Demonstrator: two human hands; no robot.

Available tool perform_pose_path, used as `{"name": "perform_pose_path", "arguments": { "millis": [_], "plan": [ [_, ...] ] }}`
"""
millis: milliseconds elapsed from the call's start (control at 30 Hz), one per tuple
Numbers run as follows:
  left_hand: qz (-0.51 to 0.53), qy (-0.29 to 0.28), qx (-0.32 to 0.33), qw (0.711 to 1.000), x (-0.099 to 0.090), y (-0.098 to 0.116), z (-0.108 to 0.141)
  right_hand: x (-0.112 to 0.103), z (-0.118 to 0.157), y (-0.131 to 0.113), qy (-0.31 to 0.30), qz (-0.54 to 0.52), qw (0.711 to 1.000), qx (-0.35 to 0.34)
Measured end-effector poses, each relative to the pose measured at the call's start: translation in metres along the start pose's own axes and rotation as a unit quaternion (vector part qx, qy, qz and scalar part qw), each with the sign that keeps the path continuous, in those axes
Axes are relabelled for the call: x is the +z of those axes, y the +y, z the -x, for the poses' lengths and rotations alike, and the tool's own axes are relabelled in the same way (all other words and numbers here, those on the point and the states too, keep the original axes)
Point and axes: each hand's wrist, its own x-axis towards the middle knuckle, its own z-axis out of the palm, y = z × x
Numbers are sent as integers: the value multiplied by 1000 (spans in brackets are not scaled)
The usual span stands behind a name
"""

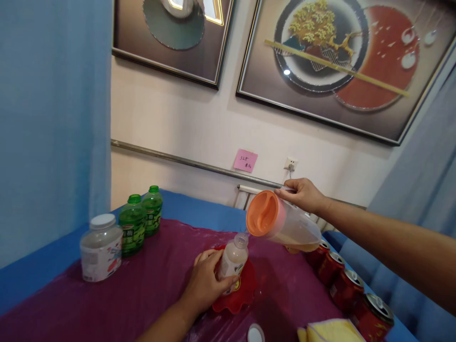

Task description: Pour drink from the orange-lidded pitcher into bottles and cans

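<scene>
My left hand (pixel 208 280) is wrapped round a small clear bottle (pixel 234 259) with a pale label and an uncapped neck. This bottle stands over a red scalloped plate (pixel 245 289). My right hand (pixel 302 194) grips the handle of a translucent pitcher (pixel 294 225), tilted on its side with its orange lid (pixel 262 213) facing left. Some light brownish liquid lies along the pitcher's lower side. The lid's edge is close to the bottle mouth; whether liquid is flowing I cannot tell. A white cap (pixel 255 333) lies near the front edge of the view.
At left stand a white-lidded jar (pixel 101 251) and two green bottles (pixel 132 228) (pixel 153 211). Several red cans (pixel 345 287) line the right side, beside a folded yellow cloth (pixel 333 331). A purple cover (pixel 153 289) lies over the blue surface. A metal rail (pixel 192 164) runs along the wall.
</scene>
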Motion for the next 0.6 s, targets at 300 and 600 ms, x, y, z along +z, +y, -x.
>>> {"name": "perform_pose_path", "arguments": {
  "millis": [300, 600],
  "plan": [
    [-3, 3, 1, 1000, -2, 1, 0, 1, 2, 1, -1, -4, 1000, 4],
    [-7, 14, 5, 1000, 0, -1, 0, -1, 0, -1, -3, 8, 1000, 2]
  ]
}}
